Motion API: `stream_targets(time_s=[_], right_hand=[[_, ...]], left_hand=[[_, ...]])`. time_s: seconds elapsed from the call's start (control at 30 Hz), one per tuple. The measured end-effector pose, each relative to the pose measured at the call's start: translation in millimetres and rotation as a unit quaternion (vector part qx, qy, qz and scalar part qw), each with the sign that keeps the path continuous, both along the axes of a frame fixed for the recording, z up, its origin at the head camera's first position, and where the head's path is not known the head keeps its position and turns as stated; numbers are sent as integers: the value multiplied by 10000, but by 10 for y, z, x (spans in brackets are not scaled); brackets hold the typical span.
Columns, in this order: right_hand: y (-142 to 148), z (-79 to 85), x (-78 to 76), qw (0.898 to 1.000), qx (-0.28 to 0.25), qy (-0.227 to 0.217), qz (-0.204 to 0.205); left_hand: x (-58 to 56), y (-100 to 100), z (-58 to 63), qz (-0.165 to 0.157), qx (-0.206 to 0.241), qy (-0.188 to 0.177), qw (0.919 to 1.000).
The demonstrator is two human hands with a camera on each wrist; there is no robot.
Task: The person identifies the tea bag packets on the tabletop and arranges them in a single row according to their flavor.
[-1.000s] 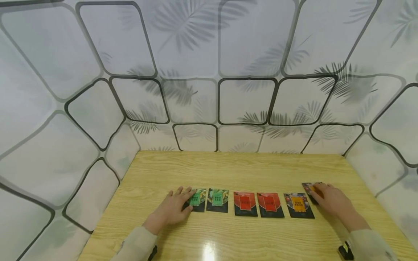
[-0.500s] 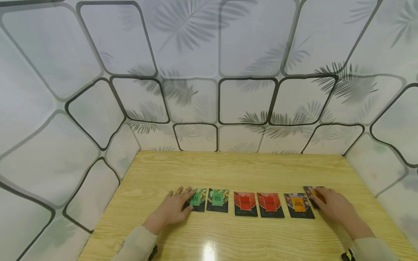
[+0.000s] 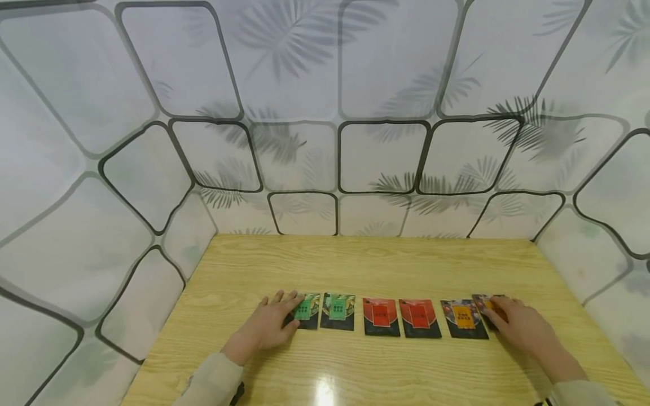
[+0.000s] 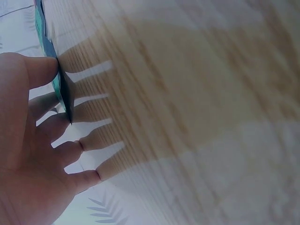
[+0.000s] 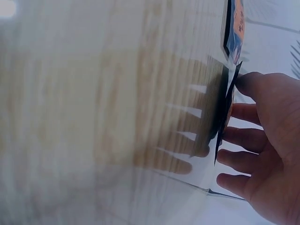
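Note:
In the head view my left hand rests with spread fingers on the leftmost green-labelled sachet. The left wrist view has its thumb against the edge of that sachet. At the right end of the row, my right hand holds a dark sachet with an orange label, its thumb towards the row. That sachet is tilted close over the table in the right wrist view, and the hand hides much of it from the head view. Beside it lies a matching orange-labelled sachet.
Between the hands lie another green-labelled sachet, a red one and a second red one. All lie on a light wood-grain table. A patterned wall covering encloses its back and sides.
My right hand has drawn its orange-labelled sachet a little towards me, more nearly level with the row. The left hand and the other sachets stay where they were.

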State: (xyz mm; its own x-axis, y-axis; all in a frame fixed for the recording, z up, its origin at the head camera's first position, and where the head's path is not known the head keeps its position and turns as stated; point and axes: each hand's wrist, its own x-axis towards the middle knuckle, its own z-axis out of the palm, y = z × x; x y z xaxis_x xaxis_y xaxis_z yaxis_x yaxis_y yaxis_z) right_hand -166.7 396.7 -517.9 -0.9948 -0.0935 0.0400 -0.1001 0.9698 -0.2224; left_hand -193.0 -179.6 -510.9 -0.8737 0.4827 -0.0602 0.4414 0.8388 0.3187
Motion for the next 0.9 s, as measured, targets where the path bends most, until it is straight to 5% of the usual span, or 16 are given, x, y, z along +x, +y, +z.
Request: stream_targets(time_s=[0.6, 0.9], right_hand=[[-16, 30, 62, 9999, 122, 63, -32], [-130, 117, -30, 9992, 30, 326, 236]], left_hand=[[-42, 15, -39, 42, 96, -12, 9999], [-69, -7, 21, 140, 159, -140, 9997]])
